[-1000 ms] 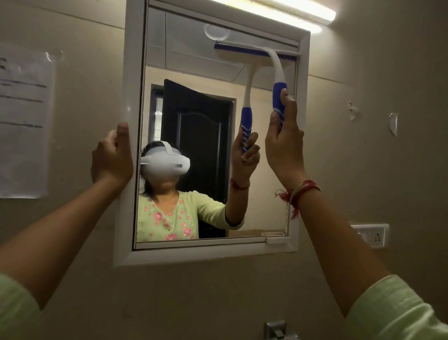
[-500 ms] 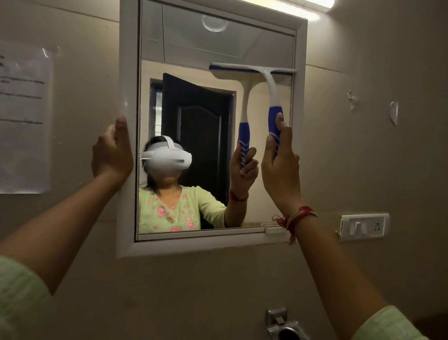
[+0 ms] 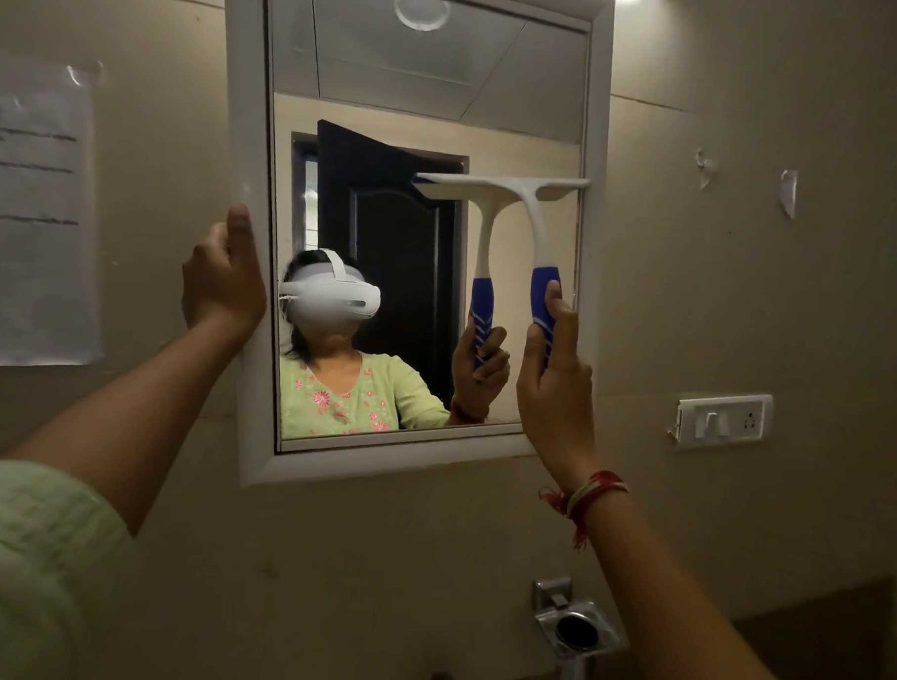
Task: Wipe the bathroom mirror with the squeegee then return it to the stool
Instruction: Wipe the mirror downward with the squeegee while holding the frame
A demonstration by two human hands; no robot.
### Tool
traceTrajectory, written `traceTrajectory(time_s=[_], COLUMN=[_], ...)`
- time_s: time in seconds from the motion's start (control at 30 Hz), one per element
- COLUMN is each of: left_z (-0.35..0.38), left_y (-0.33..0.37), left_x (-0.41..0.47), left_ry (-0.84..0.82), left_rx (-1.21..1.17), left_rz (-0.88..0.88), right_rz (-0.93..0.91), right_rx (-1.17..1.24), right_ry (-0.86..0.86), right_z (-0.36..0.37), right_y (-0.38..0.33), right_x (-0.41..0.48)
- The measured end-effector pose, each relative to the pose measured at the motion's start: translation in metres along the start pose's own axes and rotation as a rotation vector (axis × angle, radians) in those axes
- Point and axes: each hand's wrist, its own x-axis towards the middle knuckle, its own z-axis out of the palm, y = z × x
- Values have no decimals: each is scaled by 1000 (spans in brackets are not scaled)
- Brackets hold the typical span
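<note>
The white-framed bathroom mirror (image 3: 250, 125) hangs on the beige wall ahead. My right hand (image 3: 555, 380) grips the blue handle of the white squeegee (image 3: 536, 225), whose blade lies flat against the glass about halfway down the right half, its right end at the frame. My left hand (image 3: 223, 278) holds the left edge of the mirror frame, thumb up on the front. The glass reflects the squeegee, a hand and a person wearing a headset. The stool is out of view.
A paper sheet (image 3: 30, 208) is taped to the wall at left. At right sits a white switch and socket plate (image 3: 723, 419). Below the mirror a chrome holder (image 3: 575, 625) sticks out of the wall. Small hooks (image 3: 788, 192) mark the upper right wall.
My right hand has drawn the squeegee straight down the right half of the mirror, from near the top edge to about mid-height. My left hand stays on the frame.
</note>
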Motion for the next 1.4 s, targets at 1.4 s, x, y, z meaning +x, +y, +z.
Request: traceTrajectory(time_s=[1.4], left_z=[2], left_y=[2], left_x=[3], left_ry=[-22], left_rx=[76], left_rz=[-83], right_rz=[467], right_rx=[137], right_ry=[-298], right_z=[-28], right_y=[-18], right_x=[-181])
